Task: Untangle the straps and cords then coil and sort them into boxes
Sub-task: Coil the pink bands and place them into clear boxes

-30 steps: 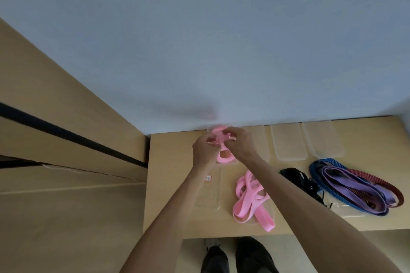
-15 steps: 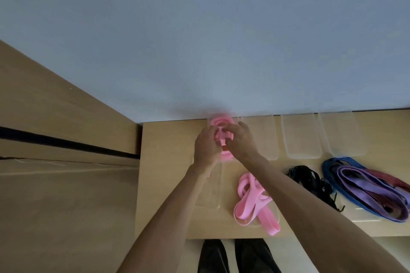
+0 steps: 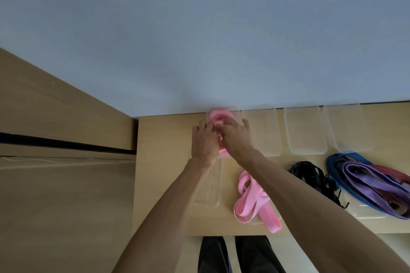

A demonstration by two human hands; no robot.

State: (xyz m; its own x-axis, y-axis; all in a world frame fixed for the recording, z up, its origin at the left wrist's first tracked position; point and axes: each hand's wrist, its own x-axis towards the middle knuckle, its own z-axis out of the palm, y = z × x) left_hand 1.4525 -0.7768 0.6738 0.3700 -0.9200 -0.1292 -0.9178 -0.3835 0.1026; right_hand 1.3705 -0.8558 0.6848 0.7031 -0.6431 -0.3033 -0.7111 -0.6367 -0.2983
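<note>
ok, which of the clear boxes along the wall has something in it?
The leftmost clear box, holding the coiled pink strap that both hands are pressing in. The other three boxes to its right look empty.

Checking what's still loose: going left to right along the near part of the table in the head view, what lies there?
Clear lid → loose pink strap → black strap → purple strap, bundled with blue and red cords.

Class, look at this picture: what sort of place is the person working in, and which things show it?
Probably a plain indoor sorting station: a wooden table against a bare wall, a row of clear plastic boxes, and loose straps waiting.
</note>
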